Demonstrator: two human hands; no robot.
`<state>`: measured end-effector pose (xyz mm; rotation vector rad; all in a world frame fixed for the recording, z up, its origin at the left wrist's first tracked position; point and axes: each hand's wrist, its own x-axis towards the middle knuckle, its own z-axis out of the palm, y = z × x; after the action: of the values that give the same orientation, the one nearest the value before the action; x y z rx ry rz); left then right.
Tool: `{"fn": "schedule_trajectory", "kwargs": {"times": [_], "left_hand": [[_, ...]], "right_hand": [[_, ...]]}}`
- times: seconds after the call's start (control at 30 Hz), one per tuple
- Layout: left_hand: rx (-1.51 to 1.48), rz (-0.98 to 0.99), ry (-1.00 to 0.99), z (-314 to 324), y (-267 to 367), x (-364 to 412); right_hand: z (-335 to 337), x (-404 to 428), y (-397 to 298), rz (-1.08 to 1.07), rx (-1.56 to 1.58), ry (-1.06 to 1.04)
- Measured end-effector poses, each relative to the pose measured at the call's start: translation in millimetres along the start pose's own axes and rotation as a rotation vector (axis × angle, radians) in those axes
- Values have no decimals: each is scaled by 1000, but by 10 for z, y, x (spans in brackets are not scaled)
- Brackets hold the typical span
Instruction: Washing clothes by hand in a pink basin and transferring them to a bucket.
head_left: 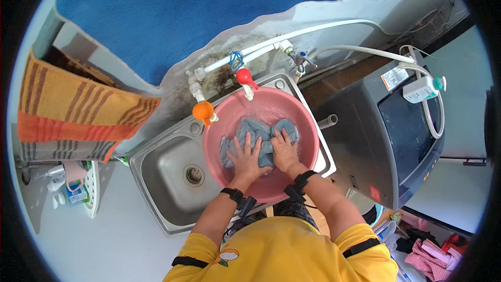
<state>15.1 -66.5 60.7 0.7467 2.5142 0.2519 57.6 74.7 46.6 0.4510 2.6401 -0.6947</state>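
Note:
A soaked grey-blue cloth garment (253, 127) lies bunched in a round pink plastic basin (309, 125). My left hand (249, 160) rests palm down on the cloth's left part, its fingers spread. Against the right part presses my right hand (285, 152), fingers bent downward; its thumb is hidden, so whether it pinches the fabric is unclear. Above the basin's far rim is a tap with a red handle (244, 76), and water appears to run from its white spout (248, 93). Water shines around the garment.
The basin sits over the right part of a stainless steel double sink (156, 180); the left bowl has a drain (193, 175). An orange-handled tap (202, 112) is at upper left. A dark washing machine (364, 125) bears a white pump bottle (420, 89). A striped towel (82, 105) hangs left.

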Motion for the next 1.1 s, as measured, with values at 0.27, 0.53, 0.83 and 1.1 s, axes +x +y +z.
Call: {"fn": "schedule_trajectory", "kwargs": {"times": [0.27,0.53,0.83,1.1], "left_hand": [[142,-3,-92,240,-101,380],[232,-21,-148,273,-117,498],[20,26,169,-69,-252,484],[12,67,91,231,-410,697]], "right_hand": [[275,353,207,-101,-184,-63],[243,446,235,-161,-239,-74],[22,605,140,-141,-169,47],[132,737,188,-142,-240,-46]]}}
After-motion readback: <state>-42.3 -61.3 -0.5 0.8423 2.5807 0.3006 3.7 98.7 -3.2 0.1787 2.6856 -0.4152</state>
